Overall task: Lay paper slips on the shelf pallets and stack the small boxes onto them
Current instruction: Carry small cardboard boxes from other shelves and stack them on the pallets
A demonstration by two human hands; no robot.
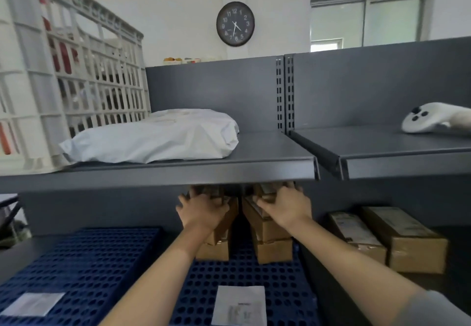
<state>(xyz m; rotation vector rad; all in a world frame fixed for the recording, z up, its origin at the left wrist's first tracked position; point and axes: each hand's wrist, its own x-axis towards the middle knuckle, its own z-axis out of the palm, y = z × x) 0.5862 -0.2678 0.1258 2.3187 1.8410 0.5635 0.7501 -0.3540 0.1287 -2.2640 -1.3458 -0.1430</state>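
Observation:
Two stacks of small brown boxes stand at the back of the middle blue pallet [280,287] on the lower shelf. My left hand [202,211] grips the top box of the left stack [219,239]. My right hand [286,207] grips the top box of the right stack [270,236]. The upper shelf edge hides the stack tops and my fingertips. A white paper slip [239,305] lies on the front of this pallet. Another slip [33,304] lies on the left blue pallet [84,259].
Two long brown cartons [387,236] lie on the lower shelf to the right. On the upper grey shelf [178,170] sit a white plastic crate [63,83], a white mailer bag [158,137] and a white controller [433,119].

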